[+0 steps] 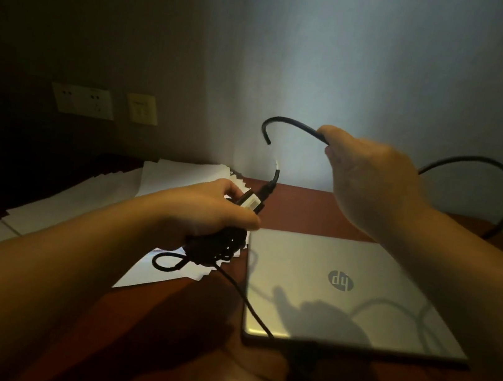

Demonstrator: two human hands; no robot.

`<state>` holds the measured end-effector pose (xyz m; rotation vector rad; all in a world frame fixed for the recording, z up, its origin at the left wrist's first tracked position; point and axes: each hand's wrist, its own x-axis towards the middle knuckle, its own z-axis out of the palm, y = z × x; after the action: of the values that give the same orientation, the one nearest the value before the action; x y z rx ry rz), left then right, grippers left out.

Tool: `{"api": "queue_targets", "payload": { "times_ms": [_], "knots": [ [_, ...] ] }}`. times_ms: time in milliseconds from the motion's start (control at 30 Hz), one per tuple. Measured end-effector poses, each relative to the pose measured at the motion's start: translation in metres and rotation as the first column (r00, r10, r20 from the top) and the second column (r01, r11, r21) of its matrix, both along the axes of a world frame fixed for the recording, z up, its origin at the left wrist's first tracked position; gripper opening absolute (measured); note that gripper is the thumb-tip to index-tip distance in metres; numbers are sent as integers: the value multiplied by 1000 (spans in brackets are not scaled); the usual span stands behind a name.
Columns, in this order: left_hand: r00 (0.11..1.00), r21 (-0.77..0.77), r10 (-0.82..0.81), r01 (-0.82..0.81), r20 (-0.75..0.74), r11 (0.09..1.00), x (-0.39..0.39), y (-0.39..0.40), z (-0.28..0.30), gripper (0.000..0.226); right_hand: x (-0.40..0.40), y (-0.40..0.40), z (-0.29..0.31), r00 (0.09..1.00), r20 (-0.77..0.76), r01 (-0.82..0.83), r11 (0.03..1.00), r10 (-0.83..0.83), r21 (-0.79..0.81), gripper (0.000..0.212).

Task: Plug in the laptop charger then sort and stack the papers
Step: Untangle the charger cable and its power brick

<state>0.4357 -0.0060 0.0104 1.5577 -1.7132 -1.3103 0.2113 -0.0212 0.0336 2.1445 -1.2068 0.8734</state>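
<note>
Forearms: bare, reaching in from the near edge of the desk, one on each side.
Left hand: raised over the desk's middle, fingers clenched round a black charger brick with a white label and a bundle of coiled thin black cord hanging beneath the palm.
Loose loop: one turn of that cord dangling over the white sheets, a single strand trailing down past the laptop's near left corner.
Right hand: lifted higher, above the laptop's far edge, fingers curled round a thick black power cable.
Cable run: arching left from the fist to a free end above the brick; arching right from the wrist in a wide loop down toward the desk's far right edge.
Silver closed laptop with a round logo on the lid: flat on the right half of the reddish-brown wooden desk, shadows of hands and cable across the lid.
Scattered white paper sheets: overlapping untidily on the left half, from the far edge toward the near left.
Cream wall sockets: on the dim wall beyond the far left corner, a smaller plate just beside them.
</note>
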Motion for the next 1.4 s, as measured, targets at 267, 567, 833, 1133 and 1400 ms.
{"api": "queue_targets", "payload": {
  "times_ms": [267, 567, 833, 1133, 1400],
  "knots": [
    [899, -42, -157, 191, 409, 981, -10, 5, -8, 57, -33, -28, 0, 938, -247, 272, 958, -242, 94, 19],
    [743, -57, -285, 397, 606, 916, -31, 20, -9, 59, -72, -44, -40, 892, -259, 438, 847, -370, 301, 36],
    [680, -29, -362, 490, 637, 871, -54, 24, -13, 61, -96, -43, -81, 805, -398, 592, 565, -439, 575, 51],
    [695, -50, -394, 525, 601, 849, -104, 12, -24, 61, -152, -18, -95, 872, -140, 468, 716, -469, 518, 89],
    [641, -16, -425, 564, 639, 826, -140, -6, -39, 62, -203, 10, -91, 857, 158, 405, 830, -491, 385, 65]
  ]
}}
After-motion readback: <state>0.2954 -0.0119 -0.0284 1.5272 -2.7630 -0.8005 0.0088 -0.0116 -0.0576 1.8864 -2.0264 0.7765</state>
